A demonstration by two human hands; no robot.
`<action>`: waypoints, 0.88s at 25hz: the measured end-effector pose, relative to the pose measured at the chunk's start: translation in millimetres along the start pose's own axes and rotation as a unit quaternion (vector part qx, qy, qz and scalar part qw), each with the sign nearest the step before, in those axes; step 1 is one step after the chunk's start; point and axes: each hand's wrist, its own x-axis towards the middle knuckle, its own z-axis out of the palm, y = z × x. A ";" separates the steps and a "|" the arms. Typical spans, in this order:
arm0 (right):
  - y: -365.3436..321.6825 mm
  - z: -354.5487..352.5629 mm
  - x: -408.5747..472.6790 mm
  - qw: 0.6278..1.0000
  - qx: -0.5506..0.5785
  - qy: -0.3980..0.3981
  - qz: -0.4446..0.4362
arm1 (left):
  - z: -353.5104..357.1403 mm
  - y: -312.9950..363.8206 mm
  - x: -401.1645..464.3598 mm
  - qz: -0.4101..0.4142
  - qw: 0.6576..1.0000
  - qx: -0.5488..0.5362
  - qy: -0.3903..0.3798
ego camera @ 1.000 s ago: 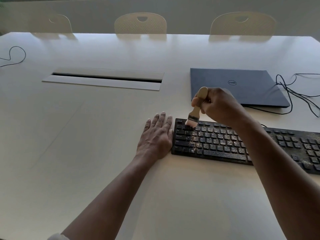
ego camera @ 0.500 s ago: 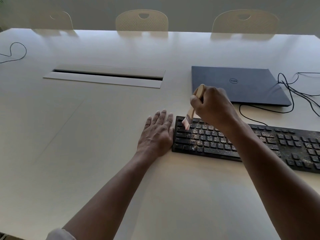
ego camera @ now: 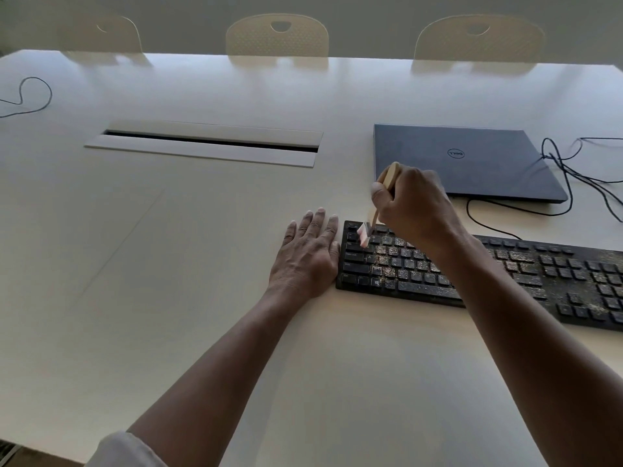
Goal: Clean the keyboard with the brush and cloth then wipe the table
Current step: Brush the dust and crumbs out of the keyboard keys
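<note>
A black keyboard (ego camera: 526, 274) speckled with pale crumbs lies on the white table (ego camera: 168, 264), right of centre. My right hand (ego camera: 411, 203) grips a small wooden-handled brush (ego camera: 365, 233), its bristles down on the keys at the keyboard's far left corner. My left hand (ego camera: 310, 254) lies flat on the table with fingers spread, its edge against the keyboard's left end. The leftmost keys look darker and cleaner than those further right. No cloth is in view.
A closed grey laptop (ego camera: 472, 160) sits behind the keyboard, with black cables (ego camera: 573, 173) looping to its right. A long cable slot (ego camera: 209, 143) is set in the table centre. Another cable (ego camera: 30, 96) lies far left. Three chairs (ego camera: 276, 35) stand at the far edge.
My right hand has swept the brush leftward across the top rows, from near the middle-left keys to the keyboard's far left corner. My left hand has stayed flat against the keyboard's end.
</note>
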 end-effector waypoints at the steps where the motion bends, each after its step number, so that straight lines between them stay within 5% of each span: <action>1: -1.0 1.2 -2.8 1.000 -0.006 -0.009 0.004 | 0.1 0.0 -0.1 0.000 1.000 0.000 0.000; 5: -1.4 -5.4 -11.8 0.998 -0.029 -0.052 0.026 | 1.0 -0.3 0.5 0.000 1.000 0.000 0.002; 10: -2.3 -5.0 -13.3 1.000 0.004 -0.005 0.021 | 0.2 -0.8 0.1 0.001 1.000 -0.004 0.002; 15: 1.5 -11.3 -17.0 0.994 -0.023 -0.090 0.060 | 1.3 -0.8 0.4 0.000 1.000 -0.005 0.005; 19: -1.4 -11.1 -18.0 0.999 0.005 -0.023 0.041 | 1.5 -0.9 0.4 0.000 1.000 -0.003 0.007; 22: -1.7 -10.3 -22.3 0.996 -0.010 -0.072 0.057 | 1.0 -0.6 -0.3 0.000 1.000 -0.003 0.004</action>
